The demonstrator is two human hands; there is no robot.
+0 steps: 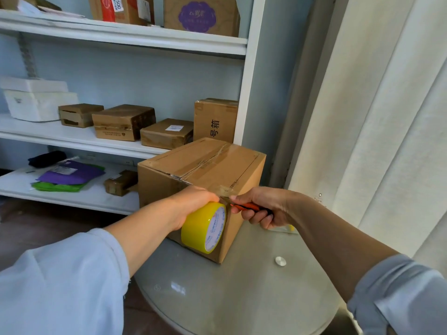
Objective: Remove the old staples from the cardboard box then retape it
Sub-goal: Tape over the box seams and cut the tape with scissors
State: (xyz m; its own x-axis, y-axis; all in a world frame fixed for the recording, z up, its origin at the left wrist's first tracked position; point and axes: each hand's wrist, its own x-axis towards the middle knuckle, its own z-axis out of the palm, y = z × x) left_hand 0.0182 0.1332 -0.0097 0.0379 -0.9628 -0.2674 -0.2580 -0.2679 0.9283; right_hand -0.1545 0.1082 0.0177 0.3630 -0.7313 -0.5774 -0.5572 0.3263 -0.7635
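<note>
Cardboard box (205, 170) sits on the round glass table (242, 286), top seam taped. Left hand (193, 204), grip clenched on the yellow tape roll (203, 227), holds it against the box's near corner. Right hand (261, 206) grips an orange-handled cutter (246, 207), its tip at the tape by the roll.

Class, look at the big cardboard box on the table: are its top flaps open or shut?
Shut. The cardboard box has both top flaps lying flat, meeting along a centre seam covered by clear tape that runs down over the near edge.
</note>
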